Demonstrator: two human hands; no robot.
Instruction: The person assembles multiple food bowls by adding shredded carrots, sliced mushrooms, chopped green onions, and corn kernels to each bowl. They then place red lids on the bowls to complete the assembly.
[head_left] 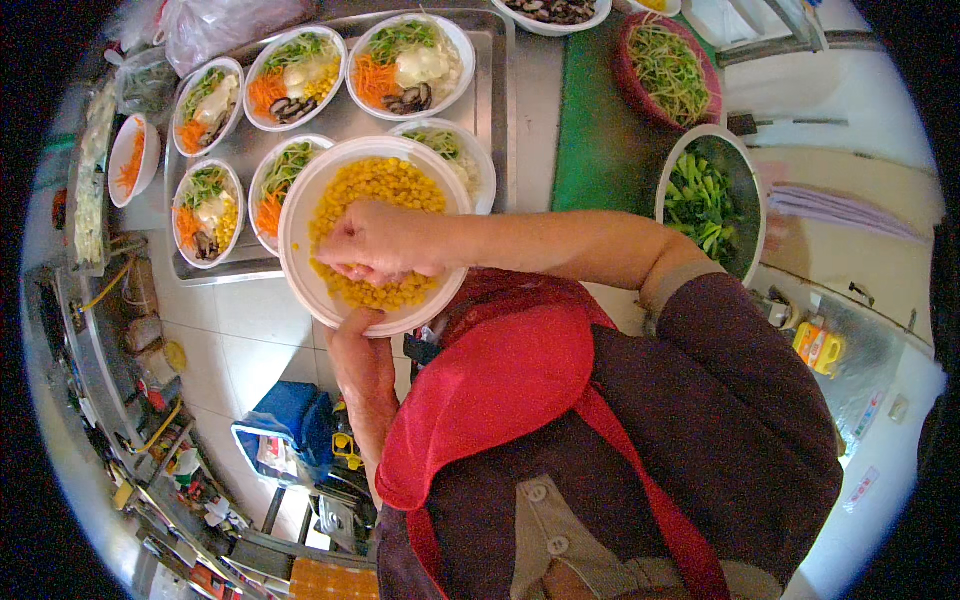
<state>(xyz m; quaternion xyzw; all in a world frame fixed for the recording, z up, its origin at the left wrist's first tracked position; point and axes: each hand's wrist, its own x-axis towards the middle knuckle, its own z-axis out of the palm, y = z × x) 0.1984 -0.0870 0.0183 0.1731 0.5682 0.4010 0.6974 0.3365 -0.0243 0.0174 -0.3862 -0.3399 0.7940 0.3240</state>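
My left hand [362,360] grips the near rim of a wide white bowl [305,275] filled with yellow corn kernels [385,185], holding it up in front of my chest. My right hand [378,243] reaches into that bowl from the right, fingers pinched together in the corn at its near side. Behind the bowl lies a metal tray [345,122] carrying several white bowls [295,65] of shredded greens, carrot, mushroom and white sauce. One bowl [455,150] is partly hidden behind the corn bowl.
A red basket of sprouts [668,70] and a metal bowl of chopped greens [708,200] stand on the counter at the right by a green board [600,130]. A small bowl of carrot shreds [130,158] sits left of the tray. Below, tiled floor and a blue bag [280,425].
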